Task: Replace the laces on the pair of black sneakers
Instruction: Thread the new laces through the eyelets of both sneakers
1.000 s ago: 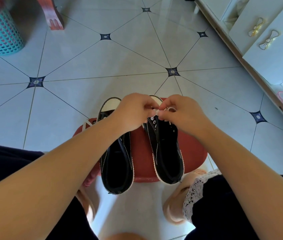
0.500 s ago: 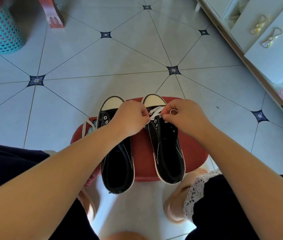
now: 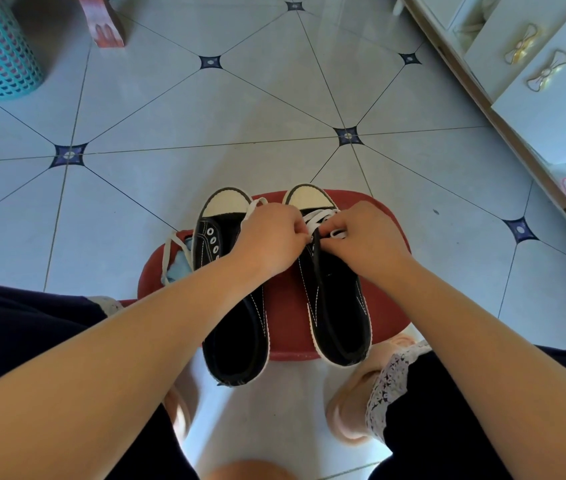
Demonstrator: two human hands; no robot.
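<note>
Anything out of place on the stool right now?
A loose white lace lies looped at the red stool's left edge, and the left sneaker's heel juts past the near edge. Nothing looks damaged.

readable text: we find none in this view | black sneakers (image 3: 340, 317), centre of the frame: we can read no brand or number | white cabinet (image 3: 558, 109), upper right: we can read no label

The left grip (image 3: 271, 237) and right grip (image 3: 368, 247) hide the lace's (image 3: 313, 217) eyelets.
</note>
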